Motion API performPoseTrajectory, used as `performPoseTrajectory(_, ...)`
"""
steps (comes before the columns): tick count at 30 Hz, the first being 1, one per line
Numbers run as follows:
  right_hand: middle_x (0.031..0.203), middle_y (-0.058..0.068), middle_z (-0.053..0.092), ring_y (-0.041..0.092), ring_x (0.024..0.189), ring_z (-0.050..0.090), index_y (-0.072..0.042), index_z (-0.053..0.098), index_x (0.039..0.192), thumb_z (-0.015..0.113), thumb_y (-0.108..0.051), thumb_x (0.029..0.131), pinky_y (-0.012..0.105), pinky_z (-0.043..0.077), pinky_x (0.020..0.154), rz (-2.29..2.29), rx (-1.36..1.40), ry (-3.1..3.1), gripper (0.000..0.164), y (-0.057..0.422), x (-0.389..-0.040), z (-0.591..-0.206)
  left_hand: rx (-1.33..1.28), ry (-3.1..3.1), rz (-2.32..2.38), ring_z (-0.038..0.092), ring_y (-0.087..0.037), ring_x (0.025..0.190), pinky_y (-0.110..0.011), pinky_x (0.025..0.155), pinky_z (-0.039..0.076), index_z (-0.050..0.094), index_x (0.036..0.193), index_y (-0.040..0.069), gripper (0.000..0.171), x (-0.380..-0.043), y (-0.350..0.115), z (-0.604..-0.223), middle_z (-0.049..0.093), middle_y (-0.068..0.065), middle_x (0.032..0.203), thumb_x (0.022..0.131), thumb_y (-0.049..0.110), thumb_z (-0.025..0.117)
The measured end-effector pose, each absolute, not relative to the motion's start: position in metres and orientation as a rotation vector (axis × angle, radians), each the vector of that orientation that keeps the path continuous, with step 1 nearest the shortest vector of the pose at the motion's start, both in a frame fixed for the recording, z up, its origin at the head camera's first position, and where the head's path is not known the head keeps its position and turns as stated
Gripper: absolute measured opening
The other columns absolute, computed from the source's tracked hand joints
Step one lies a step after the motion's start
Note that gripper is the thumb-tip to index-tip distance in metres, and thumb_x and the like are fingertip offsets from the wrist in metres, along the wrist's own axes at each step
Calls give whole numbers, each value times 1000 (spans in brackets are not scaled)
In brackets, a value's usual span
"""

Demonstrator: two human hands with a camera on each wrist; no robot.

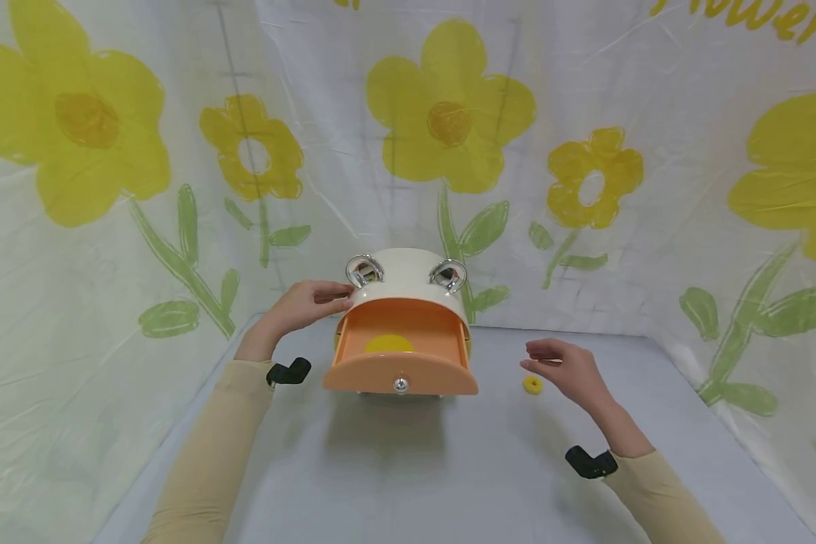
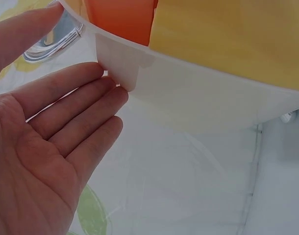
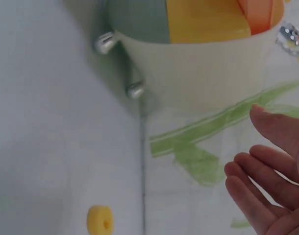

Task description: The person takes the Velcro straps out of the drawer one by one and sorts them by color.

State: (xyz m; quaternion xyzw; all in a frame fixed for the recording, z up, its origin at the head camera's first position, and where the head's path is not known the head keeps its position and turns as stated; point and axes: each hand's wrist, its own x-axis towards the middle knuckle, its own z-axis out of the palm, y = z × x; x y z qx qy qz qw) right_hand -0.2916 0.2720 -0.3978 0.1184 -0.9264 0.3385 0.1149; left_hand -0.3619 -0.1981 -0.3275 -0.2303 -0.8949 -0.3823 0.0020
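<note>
My left hand [image 1: 306,308] has its fingers out straight, resting at the side of the white casing [image 1: 408,264], which is between my two hands. My right hand [image 1: 566,370] is in the air on the other side, fingers slightly bent, thumb apart from them, holding nothing. The yellow ring [image 1: 533,385] lies on the table [image 1: 489,468] just below those fingertips in the head view; the right wrist view shows it well apart from them.

The left wrist view shows what the head view hides: my palm, and my thumb reaching up to the casing's rim beside a silver loop. Only the right wrist view makes plain the grey-green panel [image 3: 139,19] next to the yellow panel [image 3: 206,22] inside that rim, and two shiny feet [image 3: 105,43] underneath.

To the right of my left fingertips, an orange drawer [image 1: 442,372] sticks out of the casing, its silver knob [image 1: 400,385] facing me. A yellow piece [image 1: 390,344] is in it, behind the drawer front, which partly hides it; neither wrist view shows that piece.
</note>
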Motion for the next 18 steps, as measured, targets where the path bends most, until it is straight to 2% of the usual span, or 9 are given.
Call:
performPoseTrajectory(7, 113, 8, 69, 25, 101, 67, -11, 65, 118, 73, -41, 81, 35, 57, 83, 1017, 441, -2673, 48, 243, -280, -365, -734, -2809, -1170, 54, -28, 124, -47, 98, 48, 56, 134, 16, 58, -361, -199, -327, 58, -6, 133, 87, 51, 62)
performPoseTrajectory(18, 109, 6, 70, 21, 98, 69, -12, 67, 113, 74, -39, 80, 30, 57, 80, 1037, 643, -2581, 42, 203, -275, -327, -729, -2821, -1164, 55, -28, 123, -47, 98, 48, 56, 134, 18, 59, -357, -200, -324, 58, -5, 133, 86, 53, 62)
